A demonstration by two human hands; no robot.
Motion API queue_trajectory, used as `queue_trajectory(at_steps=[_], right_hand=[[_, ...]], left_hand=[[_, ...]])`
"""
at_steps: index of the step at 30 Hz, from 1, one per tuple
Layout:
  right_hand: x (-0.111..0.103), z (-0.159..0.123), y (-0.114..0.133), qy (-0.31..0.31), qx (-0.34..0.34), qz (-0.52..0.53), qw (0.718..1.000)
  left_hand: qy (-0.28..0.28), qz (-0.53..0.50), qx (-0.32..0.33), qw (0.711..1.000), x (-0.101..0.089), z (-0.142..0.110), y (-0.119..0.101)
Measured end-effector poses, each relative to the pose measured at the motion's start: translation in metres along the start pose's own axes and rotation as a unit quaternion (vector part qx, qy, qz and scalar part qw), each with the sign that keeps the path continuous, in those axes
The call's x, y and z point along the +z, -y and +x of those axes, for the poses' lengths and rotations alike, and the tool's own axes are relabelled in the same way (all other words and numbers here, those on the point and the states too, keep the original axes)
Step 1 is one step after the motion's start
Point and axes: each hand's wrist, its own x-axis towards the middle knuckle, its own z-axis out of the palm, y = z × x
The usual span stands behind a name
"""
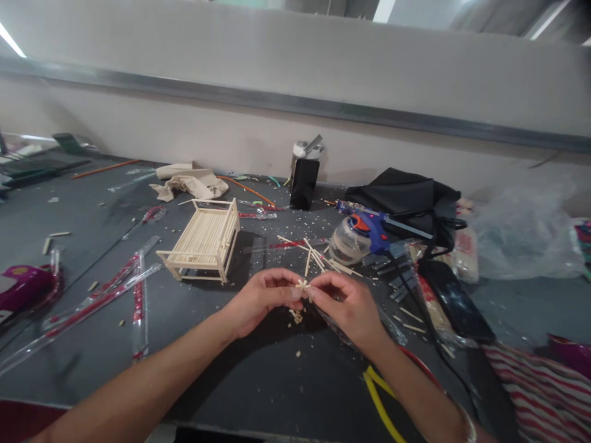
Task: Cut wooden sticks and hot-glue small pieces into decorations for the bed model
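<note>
Between the fingertips of both hands is a small star-shaped piece of short wooden sticks. My left hand pinches it from the left, and my right hand grips it from the right. Just below lie small cut stick bits on the dark table. Long thin wooden sticks are scattered beyond my fingers. A miniature bed built of wooden sticks stands to the left of my left hand. Past my right hand, a blue glue gun rests on a clear plastic jar.
A black phone leans on a bottle at the back. Another phone, a black bag and a striped cloth lie right. Plastic wrappers lie left. Yellow-handled tool sits near my right forearm.
</note>
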Motion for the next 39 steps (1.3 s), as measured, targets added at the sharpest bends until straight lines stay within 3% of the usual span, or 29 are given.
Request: queue_trajectory(at_steps=[3,9,21,33,39], right_hand=[[-0.0002,0.0003,-0.001,0.004,0.004,0.007,1.0],[-0.0004,0.0005,0.0003,0.018,0.003,0.006,1.0],[0.0021,-0.0002,0.0024,0.011,-0.008,-0.025,1.0],[-0.0015,-0.001,0.0019,0.001,0.004,0.026,1.0],[-0.001,0.0012,0.0028,-0.009,0.018,0.017,1.0]], left_hand=[[0.013,0.006,0.003,1.0,-0.0004,-0.0004,-0.001],[-0.024,0.04,0.014,0.999,0.0001,0.0004,0.0018],[-0.043,0.096,0.057,0.993,0.0004,0.0008,0.006],[-0.049,0.028,0.045,0.997,0.0024,0.0001,0.0017],[-0.021,0.003,0.037,0.999,-0.0006,0.0008,0.0048]])
